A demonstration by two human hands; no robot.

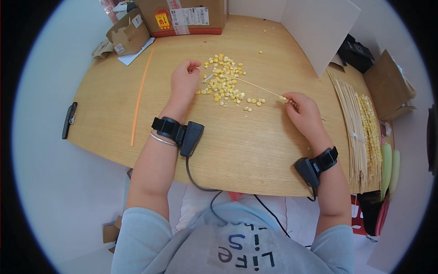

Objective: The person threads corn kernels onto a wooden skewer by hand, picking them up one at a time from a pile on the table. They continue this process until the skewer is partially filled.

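A thin wooden skewer (255, 85) runs from above the kernel pile to my right hand (303, 112), whose fingers are closed round it. A few corn kernels (284, 98) sit on the skewer at these fingertips; its tail shows past the hand. My left hand (185, 82) is at the left edge of a loose pile of yellow corn kernels (224, 84), thumb and fingers curled together. What it pinches, if anything, I cannot make out. A small pale curved piece (208, 77) lies at the pile's left side.
Bare skewers (349, 128) lie bundled at the table's right, beside skewers threaded with kernels (368, 132) and green corn cobs (386, 169). An orange strip (143, 96) and a black clip (69, 120) lie left. A cardboard box (182, 18) and white panel (319, 32) stand behind.
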